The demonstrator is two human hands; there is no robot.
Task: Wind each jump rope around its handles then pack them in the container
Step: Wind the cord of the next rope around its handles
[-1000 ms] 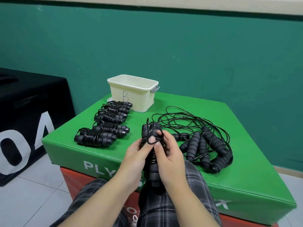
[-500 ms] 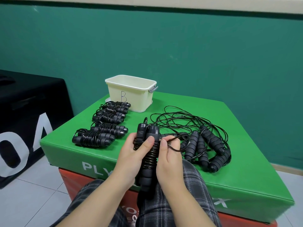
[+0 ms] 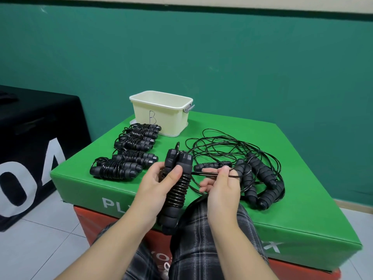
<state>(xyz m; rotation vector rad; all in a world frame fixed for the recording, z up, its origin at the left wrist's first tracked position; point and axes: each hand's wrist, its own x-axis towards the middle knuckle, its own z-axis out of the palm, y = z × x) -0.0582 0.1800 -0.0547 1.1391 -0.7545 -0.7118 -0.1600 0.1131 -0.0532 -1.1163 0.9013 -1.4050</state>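
Gripping a pair of black foam jump-rope handles (image 3: 177,184), half wound in thin black cord (image 3: 210,174), the left hand (image 3: 156,186) holds them above the green padded box (image 3: 302,209); the right hand (image 3: 222,184) pinches the cord's loose loop just beside them.

We note glossy black cord (image 3: 232,147), matt foam-like handles (image 3: 260,170), a smooth cream plastic container (image 3: 161,116), and a slightly shiny green vinyl-like bench (image 3: 302,209).
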